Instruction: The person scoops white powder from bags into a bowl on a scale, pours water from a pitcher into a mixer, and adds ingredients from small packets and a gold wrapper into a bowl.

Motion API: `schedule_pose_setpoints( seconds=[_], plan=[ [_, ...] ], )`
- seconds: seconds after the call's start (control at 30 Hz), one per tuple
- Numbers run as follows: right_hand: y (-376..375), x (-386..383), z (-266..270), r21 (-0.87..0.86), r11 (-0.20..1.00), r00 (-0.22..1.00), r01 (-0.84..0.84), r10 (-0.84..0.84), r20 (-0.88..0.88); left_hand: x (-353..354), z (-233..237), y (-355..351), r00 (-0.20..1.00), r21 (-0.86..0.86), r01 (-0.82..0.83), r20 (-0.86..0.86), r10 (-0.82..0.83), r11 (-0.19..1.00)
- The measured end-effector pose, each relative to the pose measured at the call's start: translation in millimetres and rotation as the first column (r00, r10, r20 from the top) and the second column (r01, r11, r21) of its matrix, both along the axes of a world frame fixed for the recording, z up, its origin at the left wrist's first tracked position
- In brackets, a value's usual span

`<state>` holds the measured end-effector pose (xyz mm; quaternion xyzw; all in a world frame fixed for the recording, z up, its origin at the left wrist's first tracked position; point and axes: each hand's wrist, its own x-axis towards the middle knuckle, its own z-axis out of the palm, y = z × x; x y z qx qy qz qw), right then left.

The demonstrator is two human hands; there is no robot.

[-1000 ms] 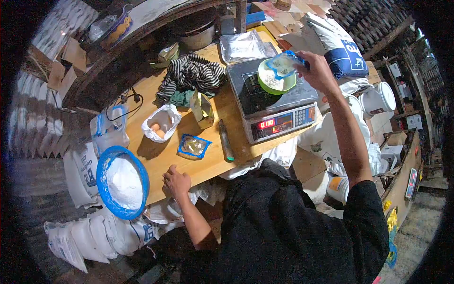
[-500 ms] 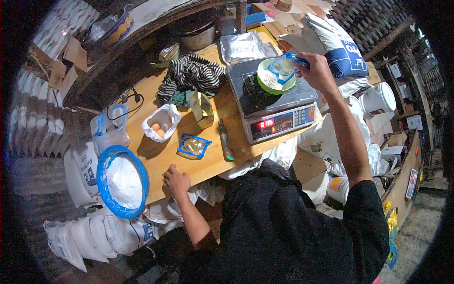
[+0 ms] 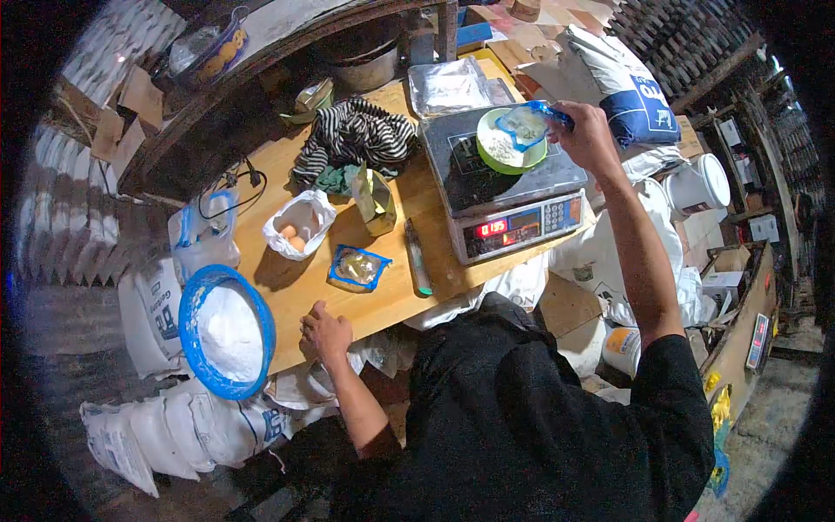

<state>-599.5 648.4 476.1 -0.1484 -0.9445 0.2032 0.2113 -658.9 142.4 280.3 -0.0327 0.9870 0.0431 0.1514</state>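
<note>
My right hand (image 3: 581,130) is closed on the gathered top of a clear plastic bag with blue edges (image 3: 524,127), tilted over a green bowl (image 3: 503,163). White powder lies in the bowl, which sits on a digital scale (image 3: 513,228) with red lit digits. My left hand (image 3: 327,331) rests on the table's front edge, fingers apart and holding nothing. Nearest to it is a small clear packet with blue edges (image 3: 358,267). A knife-like tool with a green tip (image 3: 417,257) lies farther right. To the left, a blue basin (image 3: 185,335) holds a heap of white powder.
On the wooden table (image 3: 304,291) are a white bag (image 3: 280,241) with eggs, an open carton (image 3: 374,202), a striped cloth (image 3: 357,139) and a black cable (image 3: 230,191). A foil-like tray (image 3: 448,85) stands behind the scale. A large sack (image 3: 631,96) and white bucket (image 3: 698,183) are at right.
My right hand and the bag have shifted slightly, with the bag still over the bowl. My left hand stays on the table edge.
</note>
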Motion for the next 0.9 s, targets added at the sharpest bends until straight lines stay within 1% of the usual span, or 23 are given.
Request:
schedule_pose_setpoints(
  seconds=[0.1, 0.2, 0.3, 0.33, 0.4, 0.5, 0.6, 0.63, 0.73, 0.8, 0.83, 0.9],
  plan=[
    [-1, -2, -4, -0.149, 0.989, 0.996, 0.023, -0.035, -0.078, -1, -1, -1, 1.0, 0.02, -0.004, 0.009, 0.004, 1.0],
    [2, 0, 3, -0.071, 0.996, 0.995, 0.055, -0.049, 0.085, -2, -10, -5, 1.0, 0.031, 0.0, -0.003, 0.0, 1.0],
    [-4, -1, 1, -0.071, 0.997, 0.998, 0.021, -0.025, -0.061, -2, -23, -9, 1.0, 0.03, -0.008, -0.018, 0.008, 1.0],
    [-3, 0, 2, -0.069, 0.997, 0.999, 0.027, -0.028, -0.017, -2, -27, -9, 1.0, 0.031, -0.011, -0.02, 0.011, 0.999],
    [-2, 0, 5, -0.063, 0.997, 0.997, 0.04, -0.036, 0.071, -1, -13, -4, 1.0, 0.028, -0.014, 0.007, 0.014, 1.0],
    [-11, -1, 11, -0.198, 0.977, 0.996, 0.084, -0.083, 0.014, 0, 0, 0, 0.999, 0.032, -0.022, 0.034, 0.02, 0.999],
    [1, -3, -4, -0.014, 1.0, 1.0, 0.011, -0.011, -0.003, 0, -10, -3, 0.999, 0.05, -0.028, 0.024, 0.027, 0.998],
    [4, -1, -8, -0.037, 0.999, 1.0, 0.026, -0.026, -0.013, -1, -15, -5, 0.999, 0.057, -0.03, 0.016, 0.03, 0.998],
    [-4, 0, -3, -0.098, 0.994, 0.998, 0.041, -0.045, -0.036, 0, -11, -3, 0.999, 0.039, -0.033, 0.024, 0.032, 0.999],
    [-8, 1, 3, -0.129, 0.991, 0.998, 0.027, -0.033, -0.045, 0, 3, 1, 0.998, 0.048, -0.027, 0.051, 0.025, 0.998],
    [-7, 2, 3, -0.108, 0.994, 0.999, 0.029, -0.033, -0.034, 0, 7, 2, 0.998, 0.052, -0.022, 0.064, 0.018, 0.998],
    [-3, 2, 5, -0.06, 0.998, 0.999, 0.033, -0.033, -0.014, -1, -15, -6, 1.0, 0.048, 0.001, 0.004, -0.001, 0.999]
  ],
)
